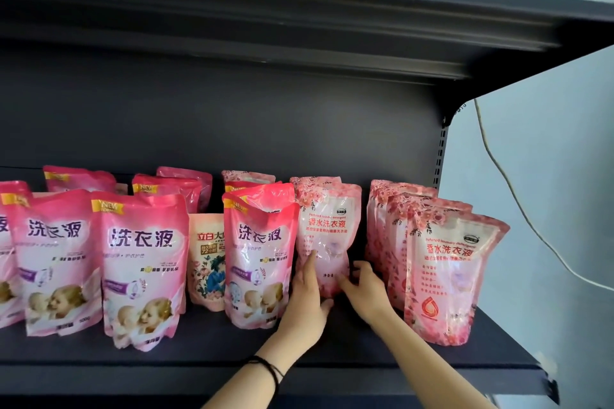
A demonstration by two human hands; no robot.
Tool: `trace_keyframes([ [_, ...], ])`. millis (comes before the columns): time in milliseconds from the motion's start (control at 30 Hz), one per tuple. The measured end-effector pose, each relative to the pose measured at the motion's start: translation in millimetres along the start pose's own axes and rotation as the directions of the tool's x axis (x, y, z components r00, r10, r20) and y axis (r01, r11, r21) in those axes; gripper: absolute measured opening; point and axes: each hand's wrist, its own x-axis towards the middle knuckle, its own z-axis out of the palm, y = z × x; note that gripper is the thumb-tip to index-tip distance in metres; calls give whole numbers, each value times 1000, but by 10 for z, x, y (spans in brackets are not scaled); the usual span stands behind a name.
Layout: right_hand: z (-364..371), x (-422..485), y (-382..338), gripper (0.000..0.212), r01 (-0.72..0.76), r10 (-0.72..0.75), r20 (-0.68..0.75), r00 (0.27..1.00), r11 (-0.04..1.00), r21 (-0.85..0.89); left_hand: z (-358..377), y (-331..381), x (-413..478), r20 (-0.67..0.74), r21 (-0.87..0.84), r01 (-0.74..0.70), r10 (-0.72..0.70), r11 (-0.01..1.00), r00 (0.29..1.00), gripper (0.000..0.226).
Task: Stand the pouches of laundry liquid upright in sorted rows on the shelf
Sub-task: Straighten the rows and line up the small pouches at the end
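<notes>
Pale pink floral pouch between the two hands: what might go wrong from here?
1. The pale pink floral pouch looks soft and narrows at its middle. Once the left hand and right hand let go, it may slump or tip forward.
2. It stands close beside the bright pink baby-picture pouch, so a nudge could topple that one.

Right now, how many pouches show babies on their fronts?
4, in the front row: edge pouch cut off far left, second pouch, third pouch, fourth pouch left of the held rose pouch. Others behind have hidden fronts.
</notes>
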Motion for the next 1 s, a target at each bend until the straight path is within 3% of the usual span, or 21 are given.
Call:
trace_keyframes([
  [67,-117,-115,-20,39,88,-89,-4,996,991,-98,-197,57,-139,107,139,-58,43,989,993,67],
  [133,-237,-254,-39,31,152,-138,86,987,971,-186,-401,123,-255,168,258,-105,62,961,984,49],
  [267,-411,-521,-50,40,190,-108,228,968,907,-376,-717,244,-488,232,484,-187,81,855,969,35],
  [367,-537,-655,-196,44,256,-113,314,943,849,-463,-965,363,-637,286,500,-264,130,825,949,38],
  [467,-684,-633,-516,41,373,-217,355,909,804,-464,-1357,552,-671,303,500,-315,178,807,936,37],
  [733,-716,-325,-1489,34,566,-495,273,825,730,-383,-2507,759,-303,85,504,-272,266,820,960,28],
  [867,-666,-3,-1933,28,572,-523,234,820,720,-394,-2921,746,191,25,536,-224,250,814,968,30],
  [1000,-566,290,-2232,30,526,-480,217,850,766,-369,-3061,556,680,91,561,-177,153,809,984,32],
])
